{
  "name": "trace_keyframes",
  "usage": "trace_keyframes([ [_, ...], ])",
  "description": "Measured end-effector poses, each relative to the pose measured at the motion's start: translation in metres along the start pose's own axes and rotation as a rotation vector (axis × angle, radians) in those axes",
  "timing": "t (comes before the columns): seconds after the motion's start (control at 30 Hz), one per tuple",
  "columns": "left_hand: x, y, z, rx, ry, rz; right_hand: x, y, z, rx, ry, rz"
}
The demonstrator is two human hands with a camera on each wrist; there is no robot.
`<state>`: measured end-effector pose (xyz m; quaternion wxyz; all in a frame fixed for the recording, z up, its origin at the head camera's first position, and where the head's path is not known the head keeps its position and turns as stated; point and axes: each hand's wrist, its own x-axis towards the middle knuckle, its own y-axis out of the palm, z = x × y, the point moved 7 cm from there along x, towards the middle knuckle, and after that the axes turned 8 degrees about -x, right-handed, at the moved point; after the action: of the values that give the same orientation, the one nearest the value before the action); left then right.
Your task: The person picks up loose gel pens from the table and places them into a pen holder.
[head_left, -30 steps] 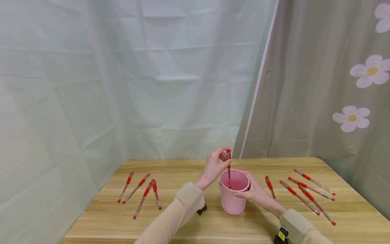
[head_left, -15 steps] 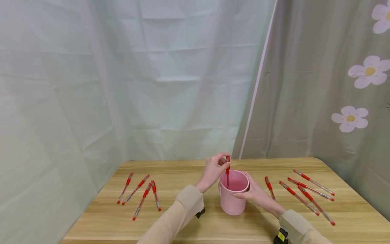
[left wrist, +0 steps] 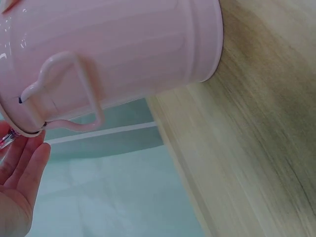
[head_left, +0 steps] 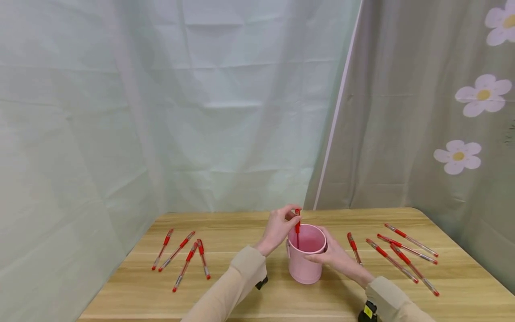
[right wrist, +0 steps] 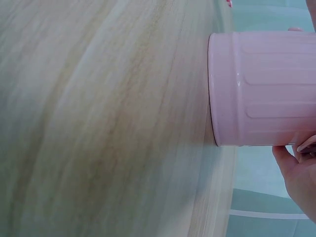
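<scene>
A pink metal bucket [head_left: 304, 268] stands upright on the wooden table; its side handle [left wrist: 84, 94] shows in the left wrist view. My left hand [head_left: 278, 228] pinches a red gel pen [head_left: 297, 223] by its upper end. The pen hangs nearly upright, its lower part inside the bucket's mouth at the left of the rim. With thumb and fingers spread around the bucket's right side, my right hand [head_left: 335, 256] holds it near the rim. The right wrist view shows part of this hand [right wrist: 301, 182] at the bucket's wall. The bucket's bottom inside is hidden.
Several red pens [head_left: 186, 266] lie on the table [head_left: 281, 304] to the left. More red pens [head_left: 392, 259] lie to the right, some crossing, one [head_left: 353, 246] close to my right forearm. Pale curtains [head_left: 241, 112] hang behind the table.
My left hand has lowered the pen further into the bucket and shifted slightly left. My right hand stays on the bucket. The whole head view has drifted a little.
</scene>
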<state>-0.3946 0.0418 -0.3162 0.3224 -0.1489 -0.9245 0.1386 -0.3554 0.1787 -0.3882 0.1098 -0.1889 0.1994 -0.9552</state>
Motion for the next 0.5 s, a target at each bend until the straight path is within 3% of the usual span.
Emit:
trace_keyframes([
  [0.33,0.001,0.0,0.004,0.052,0.012,0.0,0.002,0.001,0.0,-0.009,0.013,-0.018],
  [0.5,-0.002,0.001,0.004,0.081,0.039,0.0,-0.003,0.002,0.02,-0.01,0.02,0.004],
])
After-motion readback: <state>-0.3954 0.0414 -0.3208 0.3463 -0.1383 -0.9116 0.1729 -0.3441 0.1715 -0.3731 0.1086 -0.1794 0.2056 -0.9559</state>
